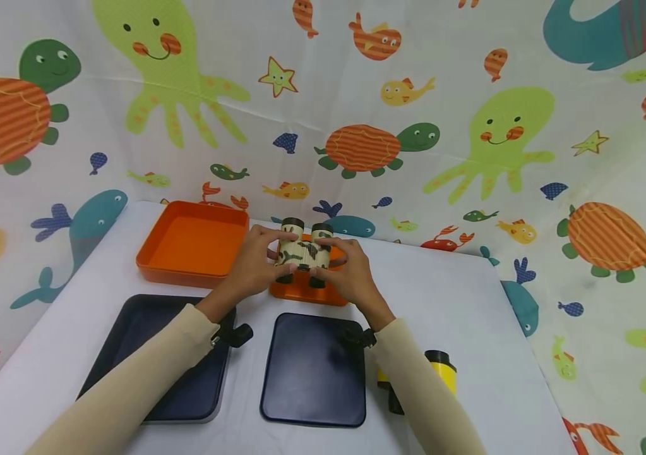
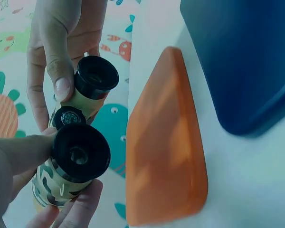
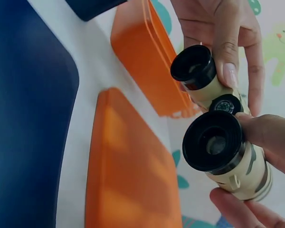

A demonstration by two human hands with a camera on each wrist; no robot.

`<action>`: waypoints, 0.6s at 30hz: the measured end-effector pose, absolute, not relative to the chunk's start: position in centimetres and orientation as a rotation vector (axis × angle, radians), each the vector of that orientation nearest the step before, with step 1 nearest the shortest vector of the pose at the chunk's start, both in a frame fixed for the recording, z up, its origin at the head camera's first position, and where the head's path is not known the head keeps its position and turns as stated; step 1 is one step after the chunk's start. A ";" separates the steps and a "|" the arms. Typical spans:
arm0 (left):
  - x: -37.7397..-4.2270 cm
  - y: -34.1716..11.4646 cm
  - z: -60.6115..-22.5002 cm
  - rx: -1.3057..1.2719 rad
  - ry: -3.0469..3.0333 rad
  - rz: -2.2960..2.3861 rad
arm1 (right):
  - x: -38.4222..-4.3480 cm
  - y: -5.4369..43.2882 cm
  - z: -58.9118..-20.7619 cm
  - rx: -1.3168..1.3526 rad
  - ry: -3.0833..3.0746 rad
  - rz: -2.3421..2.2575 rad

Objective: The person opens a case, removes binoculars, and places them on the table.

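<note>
A pair of camouflage binoculars (image 1: 303,254) with black eyecups is held up in both hands, over a shallow orange lid-like piece (image 1: 323,296). My left hand (image 1: 256,262) grips one barrel from the left, thumb on the near side. On the other barrel my right hand (image 1: 355,270) has its thumb and fingers in the same way. In the left wrist view the eyecups face the camera, and a small round compass-like dial (image 2: 69,118) sits between the barrels. The right wrist view shows fingertips curled under the nearer barrel (image 3: 251,173).
A deep orange container (image 1: 158,273) stands at the back left. Nearer are a dark blue tray (image 1: 186,404) at left and a flat dark blue lid-like piece (image 1: 314,373) in the middle. Yellow and black binocular-like things (image 1: 443,370) lie partly behind the right sleeve. A sea-animal cloth (image 1: 323,95) hangs behind.
</note>
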State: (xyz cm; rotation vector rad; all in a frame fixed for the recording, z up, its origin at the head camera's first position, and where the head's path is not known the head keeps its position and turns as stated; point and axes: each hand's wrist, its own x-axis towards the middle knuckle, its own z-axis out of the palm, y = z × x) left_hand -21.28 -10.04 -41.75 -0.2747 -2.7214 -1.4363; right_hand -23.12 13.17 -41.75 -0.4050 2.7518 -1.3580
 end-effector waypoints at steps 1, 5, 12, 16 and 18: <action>-21.3 -9.6 -41.8 -0.280 -2.726 -1.443 | -23.0 13.6 -41.8 -0.400 2.753 -1.356; -21.5 -7.9 -42.0 -0.309 -2.734 -1.445 | -22.8 15.5 -41.9 -0.352 2.752 -1.336; -21.9 -4.9 -42.8 -0.381 -2.709 -1.445 | -22.4 18.7 -42.2 -0.316 2.753 -1.331; -22.0 -3.4 -43.3 -0.391 -2.694 -1.473 | -22.2 20.2 -42.1 -0.313 2.748 -1.320; -22.0 -2.7 -43.4 -0.391 -2.695 -1.477 | -22.0 21.0 -42.0 -0.298 2.740 -1.310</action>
